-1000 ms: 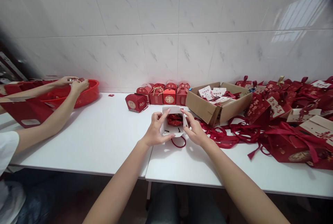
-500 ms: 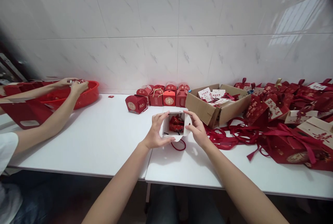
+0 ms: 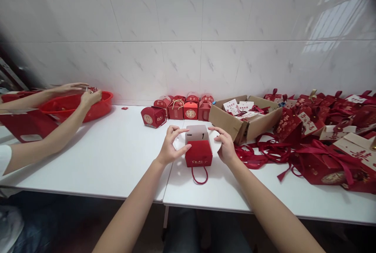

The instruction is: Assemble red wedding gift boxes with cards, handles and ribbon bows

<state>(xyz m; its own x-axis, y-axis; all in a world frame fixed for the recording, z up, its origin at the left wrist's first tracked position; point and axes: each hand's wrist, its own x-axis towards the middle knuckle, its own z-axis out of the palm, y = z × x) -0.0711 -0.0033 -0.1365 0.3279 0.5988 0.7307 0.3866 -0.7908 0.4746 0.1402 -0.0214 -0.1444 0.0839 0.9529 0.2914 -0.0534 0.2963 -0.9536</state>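
A small red gift box (image 3: 199, 156) stands on the table in front of me. Its front flap is folded inward over the opening, and its pale back flap stands upright. A dark red cord handle (image 3: 200, 180) hangs from its front onto the table. My left hand (image 3: 173, 146) is at the box's left side, thumb at the front flap's edge and forefinger by the back flap, fingers apart. To the right, my right hand (image 3: 226, 146) has its forefinger near the back flap's top corner, thumb and forefinger spread. The box's contents are hidden now.
Several closed red boxes (image 3: 190, 111) line the wall. A cardboard carton (image 3: 232, 121) holds printed cards, with red ribbons (image 3: 264, 153) beside it. Ribboned red packages (image 3: 326, 163) crowd the right. At left, another person's hands (image 3: 91, 97) hold something small over a red basin (image 3: 96, 112).
The front flap has folded over the opening, hiding the red-wrapped contents. The box now shows its red front, with the cord lower toward me. My fingers have loosened from its sides.
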